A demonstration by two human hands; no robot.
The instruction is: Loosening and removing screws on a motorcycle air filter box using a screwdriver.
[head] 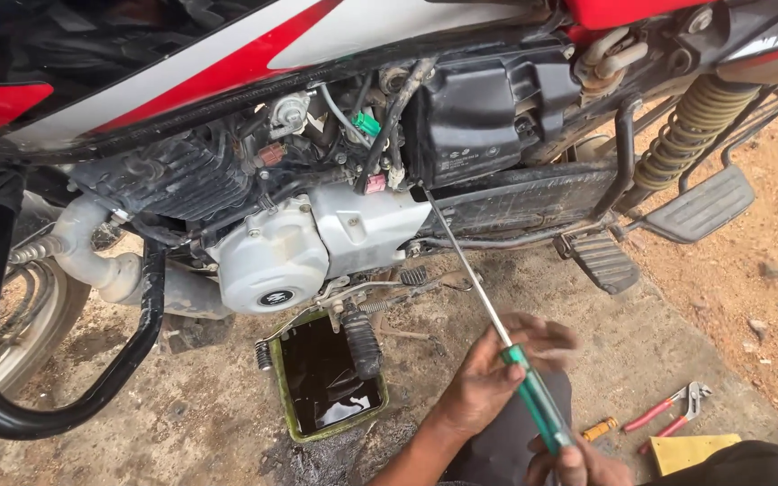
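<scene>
Left hand (488,373) wrapped loosely round upper end of green translucent handle of long screwdriver (497,328), fingers curled over shaft-handle joint, a bit motion-blurred. Right hand (578,466) at bottom frame edge, clenched on butt of same handle, only knuckles and fingertips showing. Screwdriver tilted, handle low between both hands, thin steel shaft running up and away from left hand to tip near black side cover (474,112) of motorcycle; exact contact point of tip too small to tell. Just beyond left hand, further along shaft: silver engine casing (317,247) with round cover, footpeg (601,261) off to far side of shaft. Left of left hand, near, on ground: green rectangular drain pan (292,405) holding dark oil, sitting under engine, black rubber-covered lever (362,346) hanging over it. Farther out past pan: black crash guard tube (11,396) and front wheel partly hidden behind it. Right of right hand, close by on concrete: small orange piece (600,428), red-handled pliers (668,409), yellow flat piece (691,450). Well away up and right from hands: coiled rear shock spring (691,130), second folded footrest (700,207), reddish dirt ground (767,297) with pebbles. Above everything, red, white and black bodywork (227,54).
</scene>
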